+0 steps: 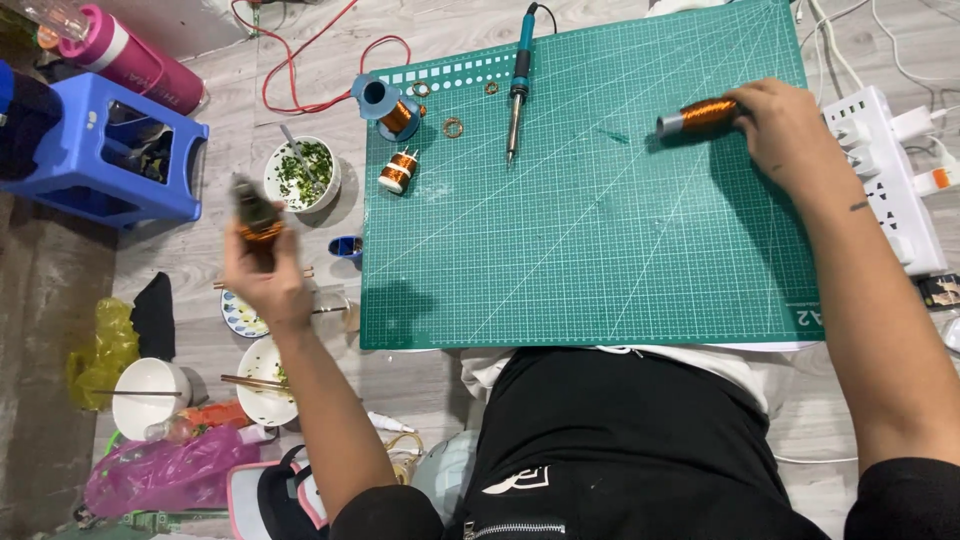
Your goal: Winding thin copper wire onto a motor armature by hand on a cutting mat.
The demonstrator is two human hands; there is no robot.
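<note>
My left hand (pixel 268 272) is raised off to the left of the green cutting mat (pixel 600 260), holding a small coil-wound part (pixel 256 215) that is blurred by motion. My right hand (pixel 790 135) rests at the mat's far right, gripping a long copper wire coil on a grey tube (pixel 700 115) that lies flat on the mat. Two copper wire spools (pixel 398 170) stand near the mat's far left corner. A blue-handled soldering iron (pixel 517 85) lies at the far middle, tip pointing toward me.
A white power strip (pixel 890 180) lies right of the mat. Left on the floor are a bowl of chopped greens (pixel 301 175), a blue plastic stool (pixel 100 150), a pink bottle (pixel 130 55), bowls with chopsticks (pixel 262 385), and plastic bags (pixel 160 475). Red wires (pixel 300 70) run at the back.
</note>
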